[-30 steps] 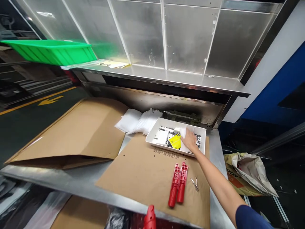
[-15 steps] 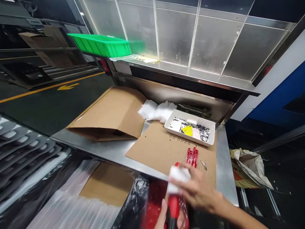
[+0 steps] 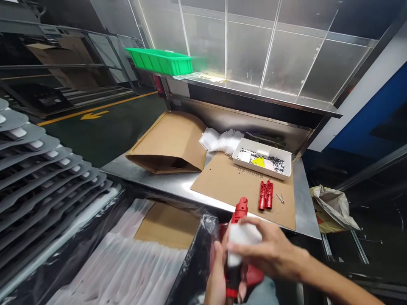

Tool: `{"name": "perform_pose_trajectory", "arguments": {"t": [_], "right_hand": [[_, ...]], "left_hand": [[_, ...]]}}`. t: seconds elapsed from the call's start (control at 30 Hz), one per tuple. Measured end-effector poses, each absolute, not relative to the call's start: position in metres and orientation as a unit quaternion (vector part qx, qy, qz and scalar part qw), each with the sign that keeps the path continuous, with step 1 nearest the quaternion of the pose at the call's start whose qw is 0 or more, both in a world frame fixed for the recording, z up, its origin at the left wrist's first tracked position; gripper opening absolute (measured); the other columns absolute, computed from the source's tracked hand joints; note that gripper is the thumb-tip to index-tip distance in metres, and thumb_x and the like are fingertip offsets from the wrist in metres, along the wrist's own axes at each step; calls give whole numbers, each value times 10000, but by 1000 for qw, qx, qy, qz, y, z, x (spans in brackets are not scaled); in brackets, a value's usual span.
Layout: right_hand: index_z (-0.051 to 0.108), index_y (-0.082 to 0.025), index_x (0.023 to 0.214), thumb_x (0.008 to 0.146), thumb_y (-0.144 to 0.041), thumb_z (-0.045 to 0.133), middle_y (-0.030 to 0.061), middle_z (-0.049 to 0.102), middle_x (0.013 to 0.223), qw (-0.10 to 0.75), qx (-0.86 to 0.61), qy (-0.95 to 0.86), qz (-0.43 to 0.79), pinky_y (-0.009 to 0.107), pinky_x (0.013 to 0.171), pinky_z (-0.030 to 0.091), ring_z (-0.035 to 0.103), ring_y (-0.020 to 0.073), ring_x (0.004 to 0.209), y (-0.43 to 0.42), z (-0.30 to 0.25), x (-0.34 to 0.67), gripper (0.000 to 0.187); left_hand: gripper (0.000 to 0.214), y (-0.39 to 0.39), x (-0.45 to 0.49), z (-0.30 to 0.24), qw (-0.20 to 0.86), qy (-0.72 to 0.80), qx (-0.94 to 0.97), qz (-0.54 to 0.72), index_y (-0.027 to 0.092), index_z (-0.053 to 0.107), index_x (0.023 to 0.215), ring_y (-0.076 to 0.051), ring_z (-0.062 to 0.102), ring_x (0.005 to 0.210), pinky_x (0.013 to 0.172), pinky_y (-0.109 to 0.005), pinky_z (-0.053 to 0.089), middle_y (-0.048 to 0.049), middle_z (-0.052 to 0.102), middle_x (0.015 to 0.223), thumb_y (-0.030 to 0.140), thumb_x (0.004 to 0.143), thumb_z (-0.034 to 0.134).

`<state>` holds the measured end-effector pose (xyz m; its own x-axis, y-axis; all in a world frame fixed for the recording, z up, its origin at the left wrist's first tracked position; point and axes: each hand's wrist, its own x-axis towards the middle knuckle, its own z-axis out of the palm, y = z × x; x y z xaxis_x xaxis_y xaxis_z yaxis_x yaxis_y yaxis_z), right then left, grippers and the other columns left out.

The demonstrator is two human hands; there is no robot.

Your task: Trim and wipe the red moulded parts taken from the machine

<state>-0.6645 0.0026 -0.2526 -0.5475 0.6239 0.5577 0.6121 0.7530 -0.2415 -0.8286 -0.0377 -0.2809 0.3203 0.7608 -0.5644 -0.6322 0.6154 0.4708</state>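
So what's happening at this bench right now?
A person stands at a metal workbench. Their left hand grips a red plastic tool upright, while the right hand presses a small white packet against it. On the cardboard sheet behind lie two more red tools, a small metal clip and a white tray of small parts.

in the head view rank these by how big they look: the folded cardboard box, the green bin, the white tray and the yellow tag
1. folded cardboard box
2. green bin, set farther back
3. white tray
4. yellow tag
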Motion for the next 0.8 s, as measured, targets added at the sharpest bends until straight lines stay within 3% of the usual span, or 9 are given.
{"name": "perform_pose_trajectory", "arguments": {"t": [0.07, 0.13, 0.23, 0.37, 0.63, 0.8], "right_hand": [[640, -327, 1209, 972, -288, 464, 113, 502, 1212, 308, -379, -872, -37, 303, 631, 552, 619, 175, 820, 1, -247, -664, 298], [643, -311, 1204, 973, -297, 464, 118, 501, 1209, 312, -374, -872, -48, 311, 656, 557, 619, 184, 857, 0, -240, -662, 292], [627, -328, 1220, 980, -323, 459, 104, 521, 1210, 300, -328, -896, -18, 310, 719, 567, 618, 183, 910, -4, -232, -658, 293], [643, -315, 1194, 980, -305, 465, 117, 545, 1207, 287, -378, -876, -86, 315, 695, 570, 632, 178, 863, -7, -225, -653, 278], [669, -274, 1151, 984, -267, 457, 125, 598, 1197, 316, -367, -868, -110, 310, 702, 575, 652, 188, 905, -7, -217, -642, 270], [672, -285, 1163, 995, -296, 434, 102, 634, 1183, 282, -364, -884, -85, 310, 729, 574, 654, 182, 903, -7, -217, -633, 291]], "left_hand": [[558, -41, -834, -281, 824, 364, 97, 423, 272, 647, 1156, -36, 371, 280, 297, -103, 257, 41, 535, 468, 665, 762, 615], [464, -43, -838, -282, 850, 313, 84, 414, 199, 709, 871, -20, 371, 275, 298, -96, 253, 29, 531, 460, 644, 762, 636], [480, -44, -840, -281, 882, 263, 51, 387, 130, 656, 620, -23, 419, 285, 294, -89, 261, -8, 561, 453, 593, 730, 710], [455, -40, -838, -276, 915, 204, 53, 343, 109, 662, 645, -8, 378, 260, 271, -89, 242, 8, 552, 441, 548, 708, 758], [390, -37, -832, -274, 939, 124, 18, 321, 98, 605, 606, 18, 358, 283, 297, -78, 216, 41, 496, 461, 413, 801, 729], [366, -34, -823, -279, 953, 98, 4, 285, 90, 597, 610, 25, 338, 281, 293, -74, 217, 46, 494, 475, 371, 796, 743]]}}
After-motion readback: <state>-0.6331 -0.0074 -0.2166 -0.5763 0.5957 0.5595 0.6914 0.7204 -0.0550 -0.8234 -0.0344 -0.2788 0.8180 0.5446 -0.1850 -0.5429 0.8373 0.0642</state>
